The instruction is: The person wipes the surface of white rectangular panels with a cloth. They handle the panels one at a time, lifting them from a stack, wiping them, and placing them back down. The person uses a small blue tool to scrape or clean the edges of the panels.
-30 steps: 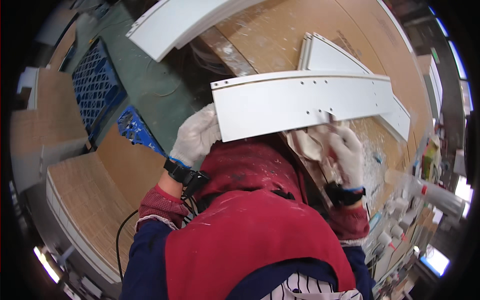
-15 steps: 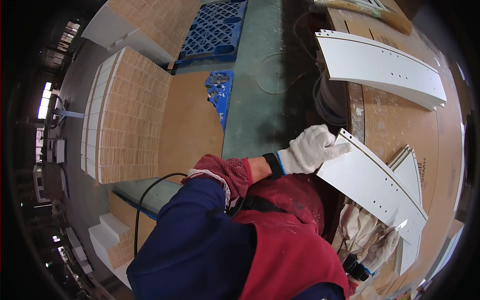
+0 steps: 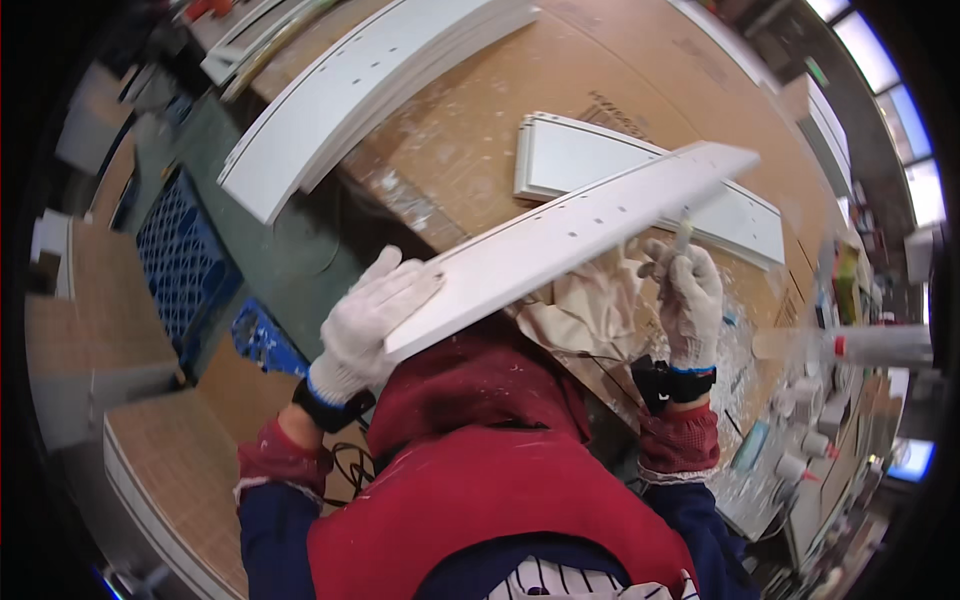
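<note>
A long white board (image 3: 570, 235) with small dark holes and a groove along one edge lies slantwise in front of me, its far end slightly blurred. My left hand (image 3: 372, 318), in a white knitted glove, grips its near left end, fingers flat over the face and thumb raised. My right hand (image 3: 688, 300), gloved too, is apart from the board at its right. Its fingers are closed round a small slim tool (image 3: 684, 236), whose exact kind I cannot make out. Crumpled cream paper (image 3: 590, 305) lies between the hands, partly under the board.
Behind the board, more white panels (image 3: 585, 155) rest on the cardboard-covered table (image 3: 440, 130). A stack of curved white boards (image 3: 350, 80) overhangs its left edge. Squeeze bottles (image 3: 795, 467) stand at the right. Blue pallets (image 3: 185, 260) are on the floor at left.
My view has turned toward the table's right side. The held board now points up and to the right. My right hand is clear of the board's end, with the slim tool showing in it.
</note>
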A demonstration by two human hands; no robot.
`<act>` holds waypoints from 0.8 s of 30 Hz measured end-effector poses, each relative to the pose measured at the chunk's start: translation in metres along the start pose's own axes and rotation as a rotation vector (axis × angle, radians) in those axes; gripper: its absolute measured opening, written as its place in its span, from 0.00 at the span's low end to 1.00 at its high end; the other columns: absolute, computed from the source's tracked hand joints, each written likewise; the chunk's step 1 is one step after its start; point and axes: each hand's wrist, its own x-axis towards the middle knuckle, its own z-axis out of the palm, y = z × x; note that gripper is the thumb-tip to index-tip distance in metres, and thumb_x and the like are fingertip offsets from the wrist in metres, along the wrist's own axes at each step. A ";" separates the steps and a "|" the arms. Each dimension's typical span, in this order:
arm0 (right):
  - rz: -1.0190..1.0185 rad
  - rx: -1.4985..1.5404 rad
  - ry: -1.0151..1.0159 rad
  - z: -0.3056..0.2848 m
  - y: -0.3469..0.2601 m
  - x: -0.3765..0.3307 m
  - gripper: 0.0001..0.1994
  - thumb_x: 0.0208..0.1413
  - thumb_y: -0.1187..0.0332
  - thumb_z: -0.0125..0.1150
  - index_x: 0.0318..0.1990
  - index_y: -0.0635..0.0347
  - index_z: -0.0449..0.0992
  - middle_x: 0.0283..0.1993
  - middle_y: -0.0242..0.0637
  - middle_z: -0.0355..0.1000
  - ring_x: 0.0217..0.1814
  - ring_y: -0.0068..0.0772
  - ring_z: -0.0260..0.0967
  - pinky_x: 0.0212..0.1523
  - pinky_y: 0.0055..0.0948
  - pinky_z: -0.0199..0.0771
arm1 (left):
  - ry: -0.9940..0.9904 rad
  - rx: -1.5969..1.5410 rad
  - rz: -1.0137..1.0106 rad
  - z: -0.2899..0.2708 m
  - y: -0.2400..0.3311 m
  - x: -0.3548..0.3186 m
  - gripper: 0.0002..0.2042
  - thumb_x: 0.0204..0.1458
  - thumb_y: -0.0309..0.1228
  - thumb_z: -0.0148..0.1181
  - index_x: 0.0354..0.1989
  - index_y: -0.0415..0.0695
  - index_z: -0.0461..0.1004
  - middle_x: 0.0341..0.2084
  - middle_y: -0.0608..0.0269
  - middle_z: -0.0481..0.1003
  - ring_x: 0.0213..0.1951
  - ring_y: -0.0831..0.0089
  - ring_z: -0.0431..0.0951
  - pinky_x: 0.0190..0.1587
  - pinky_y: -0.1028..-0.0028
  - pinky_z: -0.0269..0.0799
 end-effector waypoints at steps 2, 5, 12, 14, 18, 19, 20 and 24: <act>0.021 0.046 0.031 -0.008 0.000 -0.002 0.07 0.61 0.71 0.54 0.42 0.65 0.72 0.44 0.43 0.76 0.34 0.23 0.72 0.33 0.19 0.70 | -0.019 -0.257 -0.383 -0.003 0.020 0.002 0.16 0.48 0.27 0.63 0.48 0.39 0.76 0.42 0.44 0.76 0.47 0.57 0.77 0.54 0.65 0.69; 0.080 -0.038 0.074 -0.003 -0.003 -0.018 0.06 0.61 0.71 0.55 0.42 0.64 0.73 0.37 0.34 0.75 0.31 0.18 0.69 0.34 0.19 0.69 | 0.113 -0.561 -0.792 0.011 -0.002 -0.030 0.11 0.54 0.28 0.59 0.44 0.40 0.77 0.39 0.48 0.76 0.41 0.64 0.79 0.42 0.72 0.74; 0.193 -0.305 -0.054 0.032 0.011 -0.035 0.03 0.56 0.76 0.58 0.37 0.65 0.74 0.26 0.26 0.70 0.22 0.13 0.65 0.21 0.17 0.65 | 0.347 -1.226 -1.012 0.034 -0.003 -0.036 0.16 0.59 0.30 0.54 0.52 0.34 0.65 0.41 0.58 0.75 0.41 0.70 0.79 0.42 0.74 0.78; 0.261 -0.391 -0.180 0.052 -0.001 -0.033 0.06 0.54 0.73 0.61 0.38 0.64 0.76 0.26 0.31 0.72 0.23 0.21 0.70 0.24 0.24 0.70 | 0.334 -1.228 -1.026 0.040 -0.009 -0.043 0.18 0.59 0.30 0.54 0.54 0.34 0.64 0.42 0.57 0.75 0.42 0.69 0.79 0.43 0.73 0.78; -0.401 -0.789 -0.511 0.083 0.016 -0.021 0.10 0.52 0.70 0.59 0.42 0.58 0.77 0.32 0.42 0.73 0.34 0.43 0.73 0.35 0.36 0.73 | 0.394 -1.282 -1.018 0.049 -0.007 -0.041 0.19 0.58 0.31 0.56 0.54 0.32 0.66 0.43 0.55 0.75 0.42 0.70 0.79 0.42 0.76 0.76; -0.408 -0.887 -0.598 0.092 0.021 -0.021 0.10 0.53 0.70 0.57 0.43 0.57 0.75 0.33 0.41 0.72 0.35 0.41 0.73 0.35 0.36 0.73 | 0.363 -1.311 -1.001 0.050 -0.012 -0.044 0.20 0.58 0.30 0.56 0.55 0.32 0.64 0.44 0.54 0.75 0.44 0.67 0.79 0.45 0.74 0.76; -0.413 -0.984 -0.686 0.100 0.025 -0.020 0.10 0.55 0.69 0.54 0.45 0.57 0.74 0.34 0.40 0.72 0.35 0.40 0.74 0.35 0.37 0.73 | 0.369 -1.328 -1.005 0.052 -0.014 -0.044 0.20 0.57 0.30 0.56 0.55 0.32 0.64 0.44 0.54 0.75 0.44 0.67 0.78 0.45 0.74 0.76; -0.474 -1.120 -0.889 0.134 0.044 -0.012 0.07 0.52 0.71 0.54 0.38 0.61 0.74 0.35 0.43 0.71 0.36 0.44 0.75 0.34 0.37 0.76 | 0.334 -1.343 -1.036 0.051 -0.016 -0.041 0.21 0.53 0.25 0.57 0.55 0.32 0.64 0.44 0.54 0.75 0.44 0.66 0.78 0.47 0.72 0.76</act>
